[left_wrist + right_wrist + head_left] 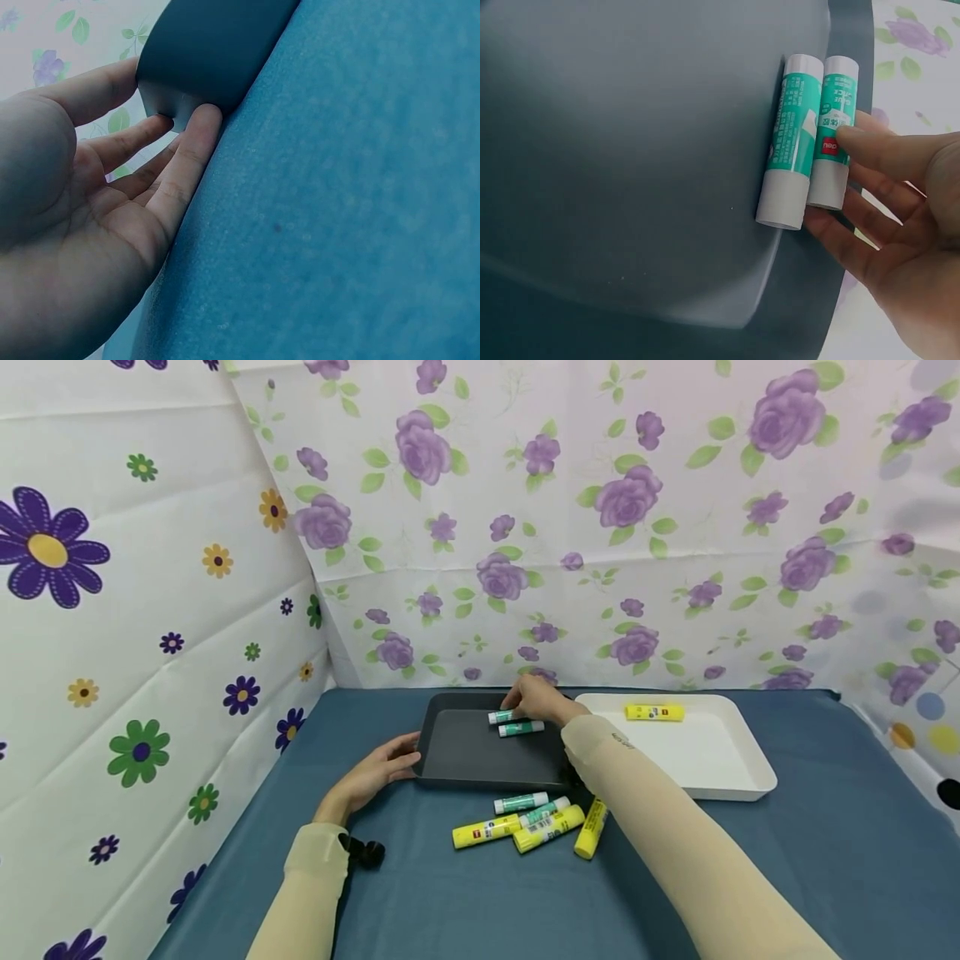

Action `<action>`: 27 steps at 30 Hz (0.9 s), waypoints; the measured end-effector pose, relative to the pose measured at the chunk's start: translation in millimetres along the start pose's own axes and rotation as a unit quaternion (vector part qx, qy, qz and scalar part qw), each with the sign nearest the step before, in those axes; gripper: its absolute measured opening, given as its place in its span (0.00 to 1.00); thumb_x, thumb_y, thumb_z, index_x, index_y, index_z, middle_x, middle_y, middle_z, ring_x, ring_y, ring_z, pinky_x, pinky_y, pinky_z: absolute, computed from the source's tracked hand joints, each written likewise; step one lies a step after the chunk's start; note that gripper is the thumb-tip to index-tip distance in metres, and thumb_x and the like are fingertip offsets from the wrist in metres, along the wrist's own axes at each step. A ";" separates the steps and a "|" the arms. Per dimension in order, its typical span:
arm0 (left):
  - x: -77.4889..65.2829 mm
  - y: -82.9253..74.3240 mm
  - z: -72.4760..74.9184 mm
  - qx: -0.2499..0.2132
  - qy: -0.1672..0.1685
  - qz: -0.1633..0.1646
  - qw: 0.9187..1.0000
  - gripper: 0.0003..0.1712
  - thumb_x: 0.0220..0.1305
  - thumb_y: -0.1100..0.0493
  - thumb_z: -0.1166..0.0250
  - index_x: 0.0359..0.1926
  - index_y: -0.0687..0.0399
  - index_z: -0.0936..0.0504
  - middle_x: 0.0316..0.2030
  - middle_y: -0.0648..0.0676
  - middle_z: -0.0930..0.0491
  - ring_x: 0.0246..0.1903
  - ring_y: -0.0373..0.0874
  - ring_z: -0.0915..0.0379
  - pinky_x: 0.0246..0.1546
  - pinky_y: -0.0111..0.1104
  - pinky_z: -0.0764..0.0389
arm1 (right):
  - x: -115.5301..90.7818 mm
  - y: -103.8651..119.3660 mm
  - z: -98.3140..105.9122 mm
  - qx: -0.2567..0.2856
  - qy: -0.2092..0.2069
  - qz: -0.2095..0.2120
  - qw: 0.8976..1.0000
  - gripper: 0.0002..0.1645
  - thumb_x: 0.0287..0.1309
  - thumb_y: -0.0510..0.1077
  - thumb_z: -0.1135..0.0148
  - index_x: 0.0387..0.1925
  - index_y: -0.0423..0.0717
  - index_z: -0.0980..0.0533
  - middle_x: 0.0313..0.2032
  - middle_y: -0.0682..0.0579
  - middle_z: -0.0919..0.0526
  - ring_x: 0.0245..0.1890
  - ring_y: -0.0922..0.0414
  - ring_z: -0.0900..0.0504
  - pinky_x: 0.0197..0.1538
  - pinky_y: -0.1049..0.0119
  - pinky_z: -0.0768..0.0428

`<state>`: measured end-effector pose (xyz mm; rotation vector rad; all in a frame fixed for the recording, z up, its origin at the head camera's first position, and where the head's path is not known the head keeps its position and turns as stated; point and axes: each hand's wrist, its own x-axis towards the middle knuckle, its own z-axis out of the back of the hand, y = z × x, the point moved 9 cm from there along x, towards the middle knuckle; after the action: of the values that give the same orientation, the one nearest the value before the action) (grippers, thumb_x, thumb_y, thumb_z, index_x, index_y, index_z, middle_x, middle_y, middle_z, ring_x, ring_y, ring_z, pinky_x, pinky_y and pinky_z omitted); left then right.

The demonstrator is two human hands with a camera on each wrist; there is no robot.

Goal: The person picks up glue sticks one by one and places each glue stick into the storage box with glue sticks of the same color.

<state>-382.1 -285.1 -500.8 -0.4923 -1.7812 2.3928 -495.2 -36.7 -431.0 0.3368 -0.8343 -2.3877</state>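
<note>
My right hand (542, 700) is over the dark grey tray (457, 760). In the right wrist view, its thumb and fingers pinch a green-and-white glue stick (834, 127). A second green-and-white glue stick (791, 139) lies right alongside it on the tray floor. My left hand (375, 770) is at the tray's left side. In the left wrist view, its fairly straight fingers (191, 150) touch the tray's outer wall (202, 67). In front of the tray lie green-and-white glue sticks (521, 803) and several yellow glue sticks (486, 832), some touching each other.
To the right stands a white tray (720, 752) with one yellow glue stick (655, 712) in it. My right forearm crosses its near left part. The table has a blue cloth (420, 893). Flowered sheets (480, 527) hang behind and on the left.
</note>
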 end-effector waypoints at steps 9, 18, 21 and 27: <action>0.5 -1.4 -3.8 -0.005 0.005 -0.002 1.000 0.38 0.81 0.51 0.42 0.83 0.53 0.47 0.76 0.65 0.41 0.73 0.61 0.40 0.71 0.53 0.30 | 0.8 -9.7 -4.2 -0.047 0.010 -0.020 0.999 0.12 0.67 0.28 0.35 0.47 0.39 0.12 0.47 0.44 0.11 0.50 0.49 0.15 0.55 0.55 0.14; 2.0 -2.3 -5.9 -0.005 0.008 -0.002 1.000 0.38 0.82 0.51 0.43 0.83 0.53 0.47 0.76 0.65 0.41 0.73 0.61 0.40 0.71 0.53 0.30 | -1.2 -5.4 -0.7 -0.071 0.010 -0.018 0.997 0.19 0.65 0.24 0.42 0.47 0.40 0.12 0.46 0.45 0.12 0.49 0.50 0.15 0.54 0.55 0.15; 1.5 -2.6 -4.8 -0.002 0.006 -0.001 1.000 0.38 0.81 0.51 0.43 0.83 0.54 0.47 0.76 0.65 0.41 0.73 0.61 0.40 0.71 0.53 0.30 | -2.0 -3.1 2.8 -0.061 0.008 -0.015 0.998 0.20 0.65 0.23 0.44 0.48 0.39 0.12 0.47 0.45 0.12 0.50 0.49 0.16 0.55 0.55 0.15; 0.4 -2.0 -1.6 0.002 0.004 -0.001 1.000 0.38 0.82 0.51 0.44 0.83 0.54 0.47 0.76 0.66 0.42 0.73 0.62 0.40 0.71 0.53 0.31 | -9.8 4.7 13.9 -0.005 0.015 0.006 1.000 0.16 0.68 0.27 0.40 0.52 0.36 0.15 0.50 0.43 0.13 0.52 0.48 0.16 0.55 0.55 0.15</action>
<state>-382.1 -282.9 -499.4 -0.4985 -1.7720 2.3895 -490.9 -27.0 -416.8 0.3616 -0.8075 -2.3698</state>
